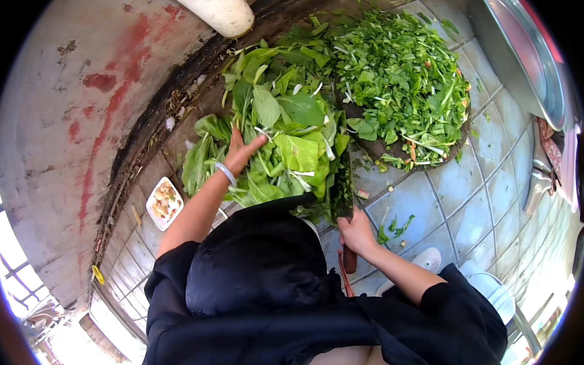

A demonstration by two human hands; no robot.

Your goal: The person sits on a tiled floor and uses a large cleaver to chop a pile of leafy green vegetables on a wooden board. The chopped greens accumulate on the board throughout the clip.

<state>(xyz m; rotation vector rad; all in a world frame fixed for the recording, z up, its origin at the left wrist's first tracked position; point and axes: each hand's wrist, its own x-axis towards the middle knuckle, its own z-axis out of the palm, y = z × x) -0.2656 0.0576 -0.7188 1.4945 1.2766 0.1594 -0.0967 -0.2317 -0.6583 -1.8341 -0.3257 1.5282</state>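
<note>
My left hand (242, 149), with a pale bangle at its wrist, reaches into a large heap of whole leafy greens (298, 143); its thumb and fingers are spread, and leaves hide part of the fingers. In my right hand (355, 233) is the wooden handle of a large knife (344, 185). The blade points away from me along the right edge of the heap, with bits of green stuck to it. Chopped greens (404, 77) lie piled on a dark round chopping board (374, 149), just right of the blade.
A white tray of food scraps (165, 204) lies left of my left forearm. A large metal basin (519, 54) stands at the upper right. At the top is a white pipe (223, 16) by the stained wall (53, 109). Leaf scraps (395, 227) lie on the tiled floor (418, 202).
</note>
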